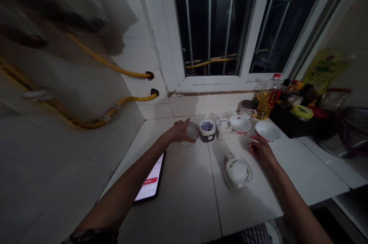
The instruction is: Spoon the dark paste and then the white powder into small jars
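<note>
My left hand reaches across the white counter and its fingers curl round a small round lid or container at the left end of a row of condiment jars. Beside it stand a dark-filled jar and a white jar. My right hand rests on the counter with fingers loosely bent, holding nothing, just left of a white bowl. An open clear container of white granules lies in front of that hand.
A lit phone lies on the counter under my left forearm. Another white bowl, an oil bottle and a dark tray of sauces stand at the back right. Yellow hoses run along the left wall.
</note>
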